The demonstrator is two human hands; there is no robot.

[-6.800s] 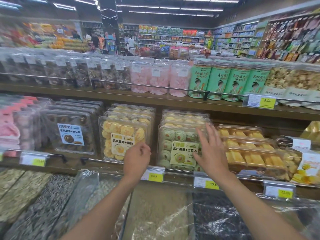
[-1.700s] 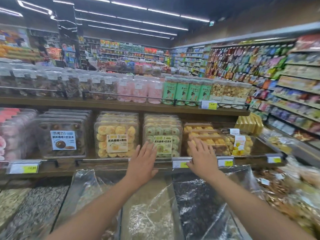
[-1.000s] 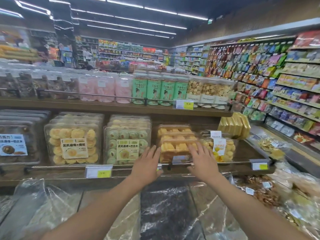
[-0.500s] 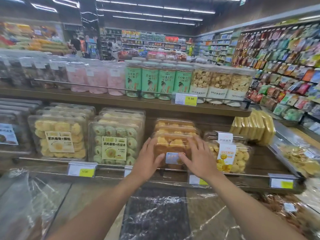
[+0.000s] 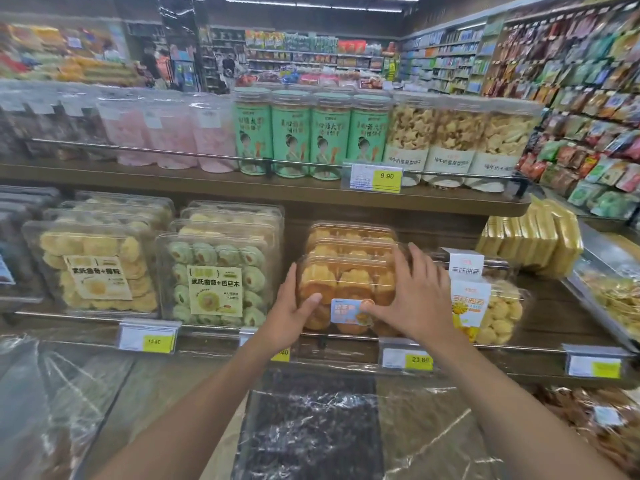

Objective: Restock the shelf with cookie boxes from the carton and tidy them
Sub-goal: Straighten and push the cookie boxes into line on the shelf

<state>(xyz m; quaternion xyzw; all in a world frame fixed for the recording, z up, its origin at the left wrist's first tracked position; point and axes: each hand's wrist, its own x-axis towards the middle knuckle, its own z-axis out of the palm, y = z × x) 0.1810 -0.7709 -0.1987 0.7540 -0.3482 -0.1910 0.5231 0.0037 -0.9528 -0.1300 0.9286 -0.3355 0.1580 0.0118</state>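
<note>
Gripping the front cookie box (image 5: 346,282) on the shelf (image 5: 554,313), left hand (image 5: 294,317) and right hand (image 5: 415,299) clasp its sides

Upper price tag (image 5: 387,176) 9.90, lower price tag (image 5: 419,360) 23.8, green cookie box (image 5: 216,258) 武氏曲奇+巴旦木

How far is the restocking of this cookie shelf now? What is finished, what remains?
Looks done: the yellow cookie boxes and green cookie boxes stand in full, neat rows. In hand: the left hand and right hand hold the front orange cookie box, probably squaring its row. Left: the yellow-labelled box beside it may need tidying; the carton is not in view.
</note>
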